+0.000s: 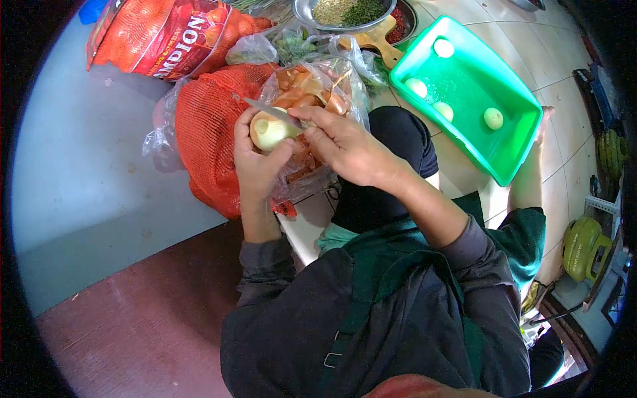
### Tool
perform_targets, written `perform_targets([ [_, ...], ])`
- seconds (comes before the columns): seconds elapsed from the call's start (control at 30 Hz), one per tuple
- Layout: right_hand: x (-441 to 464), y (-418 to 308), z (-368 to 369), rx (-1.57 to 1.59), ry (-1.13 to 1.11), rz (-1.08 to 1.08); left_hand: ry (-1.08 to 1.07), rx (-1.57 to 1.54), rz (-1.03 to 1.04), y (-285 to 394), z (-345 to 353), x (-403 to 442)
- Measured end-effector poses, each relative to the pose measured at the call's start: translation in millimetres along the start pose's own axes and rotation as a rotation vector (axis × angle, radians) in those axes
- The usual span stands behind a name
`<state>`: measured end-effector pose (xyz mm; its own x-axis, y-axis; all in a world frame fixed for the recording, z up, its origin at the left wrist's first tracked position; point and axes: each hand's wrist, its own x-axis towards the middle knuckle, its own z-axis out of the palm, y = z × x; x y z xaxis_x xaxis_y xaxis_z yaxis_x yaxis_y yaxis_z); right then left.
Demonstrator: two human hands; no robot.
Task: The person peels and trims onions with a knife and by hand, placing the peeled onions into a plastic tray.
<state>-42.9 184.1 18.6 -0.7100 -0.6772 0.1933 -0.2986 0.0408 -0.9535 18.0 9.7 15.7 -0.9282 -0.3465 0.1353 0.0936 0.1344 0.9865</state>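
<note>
My left hand [255, 154] is closed around a partly peeled onion [267, 132], pale on top with brown skin still on its side. In my right hand [352, 142] is a knife [275, 113], its blade lying across the top of the onion and pointing left. The knife's handle is mostly hidden by my fingers. Just beyond and below both hands is a clear plastic bag [358, 99] with brown onion skins [312, 89] in it. Left of my left hand, a red mesh sack [209, 132] leans close to my wrist.
A green basin [494, 149] on the right holds several peeled onions [493, 119]. Beyond the bag are a wooden board [378, 41] and a metal bowl [305, 12] with chopped greens. A printed red sack [179, 40] lies far left. A green gas cylinder [585, 249] stands at right.
</note>
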Motion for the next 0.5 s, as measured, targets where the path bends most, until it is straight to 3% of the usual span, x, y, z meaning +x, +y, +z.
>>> perform_targets([
  [0.3,-5,-9,3,-0.190,0.016,-0.077,-0.041,0.150,0.095,3,5,-1],
  [0.5,-7,-18,3,-0.348,0.006,0.023,-0.030,0.139,0.044,7,10,-4],
])
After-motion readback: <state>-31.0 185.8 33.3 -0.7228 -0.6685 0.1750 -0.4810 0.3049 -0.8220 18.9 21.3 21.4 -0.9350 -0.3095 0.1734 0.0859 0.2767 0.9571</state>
